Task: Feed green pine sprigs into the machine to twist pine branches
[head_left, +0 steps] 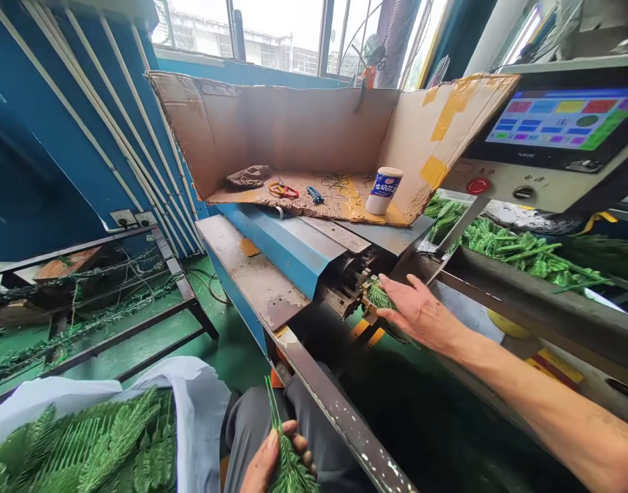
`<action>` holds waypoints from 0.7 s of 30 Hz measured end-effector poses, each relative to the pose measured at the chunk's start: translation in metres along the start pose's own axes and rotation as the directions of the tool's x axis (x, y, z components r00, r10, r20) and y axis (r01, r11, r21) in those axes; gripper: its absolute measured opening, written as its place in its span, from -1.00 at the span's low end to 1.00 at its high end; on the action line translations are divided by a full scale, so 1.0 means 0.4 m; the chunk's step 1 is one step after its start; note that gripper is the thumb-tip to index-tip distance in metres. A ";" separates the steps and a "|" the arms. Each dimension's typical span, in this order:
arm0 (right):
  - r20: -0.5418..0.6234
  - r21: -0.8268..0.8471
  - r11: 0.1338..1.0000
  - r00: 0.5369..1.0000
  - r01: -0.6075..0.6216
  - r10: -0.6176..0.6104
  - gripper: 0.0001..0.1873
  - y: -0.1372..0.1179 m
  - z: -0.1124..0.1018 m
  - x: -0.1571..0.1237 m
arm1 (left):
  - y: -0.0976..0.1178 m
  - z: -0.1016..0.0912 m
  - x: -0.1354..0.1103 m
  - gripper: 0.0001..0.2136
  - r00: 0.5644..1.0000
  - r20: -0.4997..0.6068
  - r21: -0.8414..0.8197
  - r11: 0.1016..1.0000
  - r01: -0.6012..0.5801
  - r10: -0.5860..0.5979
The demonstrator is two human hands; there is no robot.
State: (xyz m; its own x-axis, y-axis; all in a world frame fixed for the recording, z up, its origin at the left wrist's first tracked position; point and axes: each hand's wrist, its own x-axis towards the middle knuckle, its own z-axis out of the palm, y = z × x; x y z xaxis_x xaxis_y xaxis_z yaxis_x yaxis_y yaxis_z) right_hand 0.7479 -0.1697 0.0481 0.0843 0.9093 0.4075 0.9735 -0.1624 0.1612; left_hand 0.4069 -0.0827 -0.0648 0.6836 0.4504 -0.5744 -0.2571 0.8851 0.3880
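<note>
My left hand point(277, 455), low in the middle of the head view, pinches a green artificial pine sprig point(293, 469). Thin stems of the sprig stick up above my fingers, and its needles hang below them. My right hand point(413, 308) is at the working end of the blue machine point(287, 257), fingers stretched out and apart. Between the fingertips shows another pine sprig point(379, 296), close against the machine's metal jaws point(347, 294). The palm hides part of that sprig, so firm contact cannot be made out.
A cut-open cardboard box point(314, 130) on the machine holds pliers point(283, 190), a cloth point(248, 176) and a white-blue cup point(384, 190). A white-lined container point(201, 397) of pine sprigs stands at lower left. A control panel point(539, 164) and metal trough point(529, 294) are right; a rail point(334, 418) crosses in front.
</note>
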 end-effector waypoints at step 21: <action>0.249 0.726 0.666 0.968 -0.173 -0.019 -0.51 -0.406 -0.093 -0.105 | 0.012 0.186 -0.031 -0.66 0.960 -0.146 0.061 0.971 -0.231 0.237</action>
State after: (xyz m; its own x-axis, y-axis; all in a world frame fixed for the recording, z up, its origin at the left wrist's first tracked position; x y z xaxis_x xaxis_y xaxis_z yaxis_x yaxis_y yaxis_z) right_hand 0.5785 -0.1957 0.0381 0.1160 0.9789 0.1680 0.7878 0.0123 -0.6158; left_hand 0.4480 -0.0928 -0.0021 0.4957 0.6599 -0.5647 -0.3659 0.7483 0.5533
